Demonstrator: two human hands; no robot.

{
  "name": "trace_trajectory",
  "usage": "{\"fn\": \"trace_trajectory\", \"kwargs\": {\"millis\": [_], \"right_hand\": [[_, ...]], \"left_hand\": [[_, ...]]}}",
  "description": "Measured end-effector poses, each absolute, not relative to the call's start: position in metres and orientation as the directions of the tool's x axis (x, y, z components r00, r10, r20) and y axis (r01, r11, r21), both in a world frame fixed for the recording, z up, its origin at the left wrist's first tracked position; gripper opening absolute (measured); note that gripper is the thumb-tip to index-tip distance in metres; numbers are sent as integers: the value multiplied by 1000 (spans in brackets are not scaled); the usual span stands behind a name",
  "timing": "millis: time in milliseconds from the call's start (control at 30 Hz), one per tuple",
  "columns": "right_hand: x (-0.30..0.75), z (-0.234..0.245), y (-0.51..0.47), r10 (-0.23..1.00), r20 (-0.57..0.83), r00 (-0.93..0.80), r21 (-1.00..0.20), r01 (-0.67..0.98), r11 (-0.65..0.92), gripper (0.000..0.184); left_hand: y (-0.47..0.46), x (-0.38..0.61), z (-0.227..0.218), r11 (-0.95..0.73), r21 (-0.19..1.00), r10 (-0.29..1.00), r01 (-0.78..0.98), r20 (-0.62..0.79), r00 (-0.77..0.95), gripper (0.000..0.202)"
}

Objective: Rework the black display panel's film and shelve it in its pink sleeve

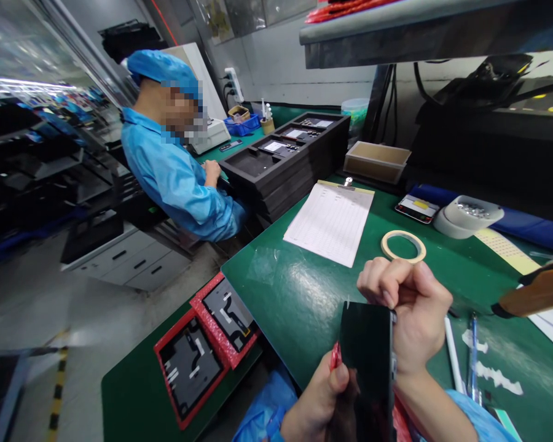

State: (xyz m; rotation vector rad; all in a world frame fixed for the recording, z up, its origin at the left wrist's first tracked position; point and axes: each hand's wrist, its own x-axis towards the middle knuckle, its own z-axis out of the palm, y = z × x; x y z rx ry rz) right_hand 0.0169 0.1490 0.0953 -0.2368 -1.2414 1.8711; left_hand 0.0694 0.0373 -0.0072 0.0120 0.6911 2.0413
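Note:
A dark, glossy flat panel point(367, 359) stands tilted on edge near the front of the bench, seen at a steep angle. My left hand point(316, 393) grips its lower left edge, thumb against the glossy face. Red bubble wrap point(335, 356) shows between that hand and the panel, and more red shows behind the lower right side. At the panel's upper right corner my right hand point(412, 307) is closed in a pinch, fingers curled in. Whatever sits between those fingertips is hidden.
Beyond my hands lie a tape roll point(403, 247) and a clipboard point(332, 221). An orange-handled tool point(539, 291) and pens point(454, 356) are on the right. Panels on red wrap point(193, 368) rest on a lower table at left. A co-worker point(177, 166) sits beside stacked black trays point(286, 178).

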Motion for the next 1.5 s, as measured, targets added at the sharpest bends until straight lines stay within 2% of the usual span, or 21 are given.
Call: {"fn": "trace_trajectory", "kwargs": {"millis": [233,467,833,1000,1200,1500], "right_hand": [[18,94,149,735,284,-616,-826,-546,-138,60],[18,95,149,732,280,-621,-829,-541,-142,62],[19,94,150,726,281,-628,-823,-546,-154,59],[18,94,150,731,293,-617,-826,-548,-131,61],[18,94,152,718,300,-628,-825,-548,-135,62],[18,93,153,716,292,-634,-833,-536,-135,63]], "left_hand": [[39,69,-6,-418,485,782,-768,-239,-576,82],[39,68,-1,-378,472,778,-796,-303,-550,87],[38,69,-7,-389,469,784,-793,-283,-552,79],[37,69,-10,-407,477,799,-779,-228,-557,77],[32,69,-13,-377,505,778,-776,-283,-562,69],[33,71,-21,-374,520,775,-768,-280,-567,74]]}}
